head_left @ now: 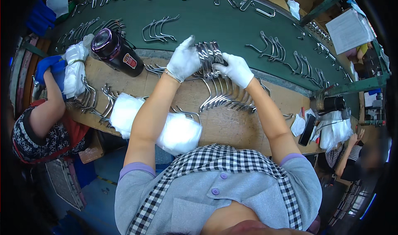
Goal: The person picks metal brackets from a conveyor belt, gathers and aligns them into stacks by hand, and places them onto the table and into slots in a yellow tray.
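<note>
We note the white-gloved left hand (184,60) grasping the left side of a stack of curved, shiny metal pieces (208,54); the white-gloved right hand (236,69) clasps its right side. The stack is held above the far edge of the brown, cardboard-topped table (178,99), next to the long green belt (207,21). Below it we see a row of bent, chrome-bright rods (224,96) lying side by side.

Containers: a black cylindrical flask (118,54), capped, contents hidden, stands left of the left hand. White plastic bags (179,133) lie by the left forearm; we cannot tell whether they hold anything.
</note>
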{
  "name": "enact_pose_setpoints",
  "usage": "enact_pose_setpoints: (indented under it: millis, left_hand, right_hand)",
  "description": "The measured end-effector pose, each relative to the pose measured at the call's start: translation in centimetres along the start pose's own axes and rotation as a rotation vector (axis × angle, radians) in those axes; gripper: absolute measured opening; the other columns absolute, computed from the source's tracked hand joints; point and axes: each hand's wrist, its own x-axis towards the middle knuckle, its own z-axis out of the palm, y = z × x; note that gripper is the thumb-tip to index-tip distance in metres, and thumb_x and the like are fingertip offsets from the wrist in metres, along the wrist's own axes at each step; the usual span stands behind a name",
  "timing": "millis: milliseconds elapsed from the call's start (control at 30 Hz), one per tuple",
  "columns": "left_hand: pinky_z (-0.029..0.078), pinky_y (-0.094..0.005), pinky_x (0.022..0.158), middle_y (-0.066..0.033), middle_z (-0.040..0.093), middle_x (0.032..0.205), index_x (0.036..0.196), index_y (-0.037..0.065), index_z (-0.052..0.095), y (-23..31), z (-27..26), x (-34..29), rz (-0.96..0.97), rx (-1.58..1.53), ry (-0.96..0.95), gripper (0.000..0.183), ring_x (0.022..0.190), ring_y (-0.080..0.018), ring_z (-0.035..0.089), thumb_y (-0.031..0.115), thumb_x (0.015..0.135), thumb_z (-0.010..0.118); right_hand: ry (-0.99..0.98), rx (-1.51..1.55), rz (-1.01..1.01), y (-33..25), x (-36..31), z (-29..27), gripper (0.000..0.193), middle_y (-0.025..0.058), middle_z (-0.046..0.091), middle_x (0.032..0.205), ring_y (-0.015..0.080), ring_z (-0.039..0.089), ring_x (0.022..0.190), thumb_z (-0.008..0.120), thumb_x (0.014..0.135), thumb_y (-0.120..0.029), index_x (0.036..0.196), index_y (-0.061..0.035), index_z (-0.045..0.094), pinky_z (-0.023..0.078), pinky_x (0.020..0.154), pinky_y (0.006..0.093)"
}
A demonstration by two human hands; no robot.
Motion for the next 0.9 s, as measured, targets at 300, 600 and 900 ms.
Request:
enact_pose_setpoints:
  millis: [300,600,900]
  left_hand:
    - [0.035,-0.0474,0.104,-0.0246,0.044,0.133,0.134,-0.003,0.035,-1.1,1.0,0.0,-0.051,0.135,0.114,0.062,0.121,-0.0336,0.047,0.045,0.095,0.037]
    - [0.038,-0.0450,0.102,-0.0222,0.048,0.131,0.132,-0.003,0.039,-1.8,1.4,-0.6,-0.016,0.277,0.067,0.056,0.118,-0.0307,0.050,0.038,0.096,0.040]
    - [0.042,-0.0417,0.099,-0.0208,0.053,0.126,0.126,-0.007,0.046,-2.3,1.5,-1.0,-0.062,0.579,-0.065,0.047,0.110,-0.0268,0.057,0.020,0.089,0.052]
  right_hand:
    - [-0.216,0.593,0.220,1.9,-0.8,1.3,0.028,0.0079,0.069,0.088,0.0121,0.062,0.077,0.067,0.082,-0.020,0.105,-0.0046,0.067,0.049,0.074,0.0267]
    - [-0.148,0.590,0.151,1.2,-1.9,2.6,0.027,0.0082,0.070,0.092,0.0142,0.063,0.084,0.069,0.078,-0.019,0.102,-0.0058,0.068,0.049,0.080,0.0288]
    - [-0.001,0.401,0.140,1.0,-3.7,3.5,0.031,0.0174,0.067,0.092,0.0321,0.064,0.088,0.065,0.079,-0.032,0.100,-0.0080,0.068,0.048,0.080,0.0373]
